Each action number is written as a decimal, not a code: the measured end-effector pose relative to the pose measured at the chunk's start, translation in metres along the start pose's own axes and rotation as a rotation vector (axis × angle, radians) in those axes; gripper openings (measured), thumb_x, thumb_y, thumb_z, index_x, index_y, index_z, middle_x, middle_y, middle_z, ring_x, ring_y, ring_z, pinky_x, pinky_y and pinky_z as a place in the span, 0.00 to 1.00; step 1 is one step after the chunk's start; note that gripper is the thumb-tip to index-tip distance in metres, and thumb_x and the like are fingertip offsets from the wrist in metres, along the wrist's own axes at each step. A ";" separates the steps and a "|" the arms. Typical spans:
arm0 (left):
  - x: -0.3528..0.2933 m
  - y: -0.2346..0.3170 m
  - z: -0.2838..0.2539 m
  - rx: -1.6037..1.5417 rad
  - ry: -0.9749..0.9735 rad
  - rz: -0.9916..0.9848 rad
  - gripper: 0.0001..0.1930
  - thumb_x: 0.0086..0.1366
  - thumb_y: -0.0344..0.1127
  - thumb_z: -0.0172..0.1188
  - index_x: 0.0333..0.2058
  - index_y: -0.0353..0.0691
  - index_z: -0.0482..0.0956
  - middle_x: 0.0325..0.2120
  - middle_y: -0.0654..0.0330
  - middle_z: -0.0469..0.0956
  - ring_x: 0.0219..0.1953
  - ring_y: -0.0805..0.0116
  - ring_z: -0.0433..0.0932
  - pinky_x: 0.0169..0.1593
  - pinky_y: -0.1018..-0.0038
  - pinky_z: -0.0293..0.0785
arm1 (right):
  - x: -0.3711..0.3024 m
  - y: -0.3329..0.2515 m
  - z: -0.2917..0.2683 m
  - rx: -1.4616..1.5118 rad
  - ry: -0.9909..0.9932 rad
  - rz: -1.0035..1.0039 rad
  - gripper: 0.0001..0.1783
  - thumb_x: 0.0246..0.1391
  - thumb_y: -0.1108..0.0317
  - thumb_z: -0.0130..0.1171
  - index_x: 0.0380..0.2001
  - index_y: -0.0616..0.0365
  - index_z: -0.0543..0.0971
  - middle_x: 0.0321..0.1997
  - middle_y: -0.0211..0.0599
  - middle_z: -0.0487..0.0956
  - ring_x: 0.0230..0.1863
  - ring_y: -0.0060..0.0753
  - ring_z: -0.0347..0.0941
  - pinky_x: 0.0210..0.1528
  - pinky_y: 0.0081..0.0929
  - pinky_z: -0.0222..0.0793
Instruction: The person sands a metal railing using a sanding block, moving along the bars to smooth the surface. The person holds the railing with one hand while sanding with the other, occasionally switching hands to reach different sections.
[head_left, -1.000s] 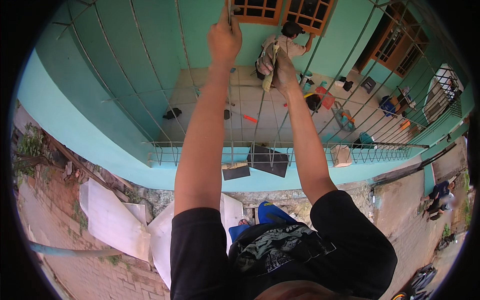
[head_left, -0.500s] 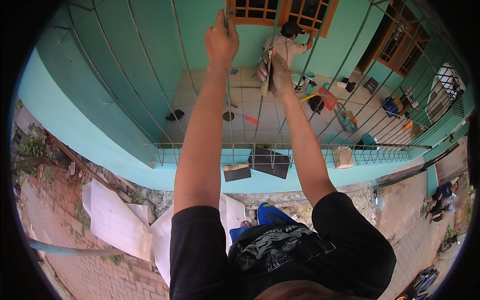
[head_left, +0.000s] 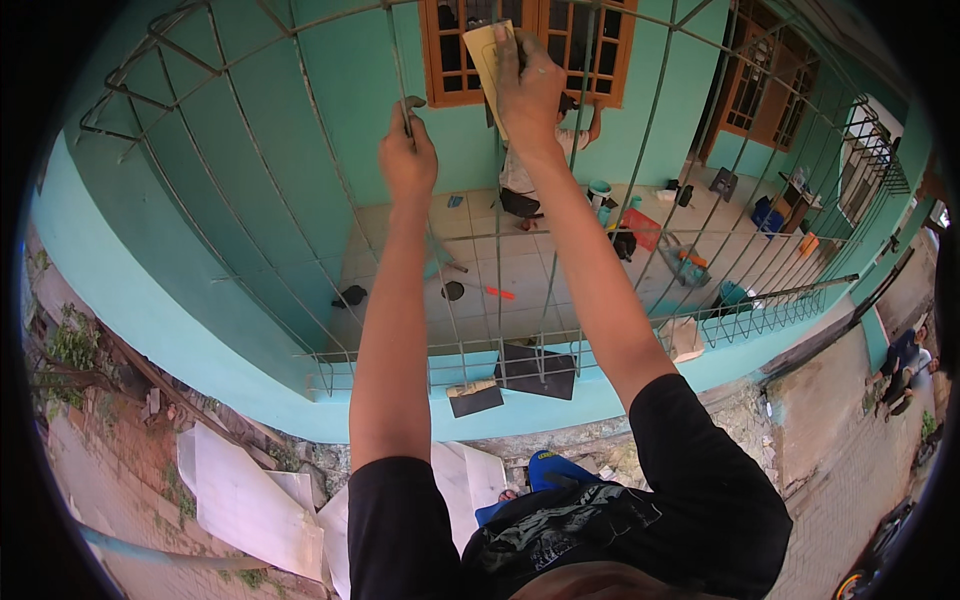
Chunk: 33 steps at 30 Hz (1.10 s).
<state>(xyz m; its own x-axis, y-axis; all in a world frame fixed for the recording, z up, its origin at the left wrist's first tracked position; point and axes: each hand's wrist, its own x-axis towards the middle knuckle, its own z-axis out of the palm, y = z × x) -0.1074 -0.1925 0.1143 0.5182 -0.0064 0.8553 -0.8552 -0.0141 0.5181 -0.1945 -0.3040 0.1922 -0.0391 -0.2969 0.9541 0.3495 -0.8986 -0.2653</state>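
My left hand (head_left: 408, 165) is closed around a vertical bar of the metal window grille (head_left: 398, 62). Higher up and to its right, my right hand (head_left: 530, 95) grips a piece of sandpaper (head_left: 481, 62) with a yellowish back and a dark face, held at another upright bar. Its fingers press over the sheet, and I cannot make out how far the paper wraps the bar. Below my arms, dark sandpaper sheets (head_left: 535, 372) and a smaller dark piece (head_left: 477, 403) with a tan roll (head_left: 470, 388) rest on the turquoise ledge (head_left: 400, 412).
Behind the grille a person (head_left: 518, 180) crouches at an orange-framed window (head_left: 455, 60). Buckets (head_left: 600, 190), a red crate (head_left: 640, 230) and tools lie on the tiled floor. A beige block (head_left: 682, 340) sits on the ledge. White sheets (head_left: 250, 500) lie below; people (head_left: 905, 365) are at far right.
My right hand has moved up with the sandpaper, which now shows its yellowish back. The left hand sits lower in view on a bar. The whole view has shifted, with the ledge lower.
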 end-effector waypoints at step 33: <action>-0.005 0.007 0.002 0.013 0.026 0.048 0.10 0.69 0.26 0.44 0.42 0.37 0.75 0.10 0.58 0.61 0.10 0.71 0.58 0.18 0.71 0.55 | 0.021 -0.019 0.007 -0.238 -0.058 0.000 0.15 0.64 0.62 0.51 0.37 0.66 0.77 0.14 0.49 0.75 0.15 0.47 0.75 0.17 0.37 0.68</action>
<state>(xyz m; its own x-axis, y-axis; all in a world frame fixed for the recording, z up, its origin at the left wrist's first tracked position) -0.1161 -0.1948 0.1142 0.4759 0.0187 0.8793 -0.8789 -0.0276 0.4763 -0.1957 -0.2913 0.2184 0.0168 -0.2844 0.9586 0.1192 -0.9513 -0.2843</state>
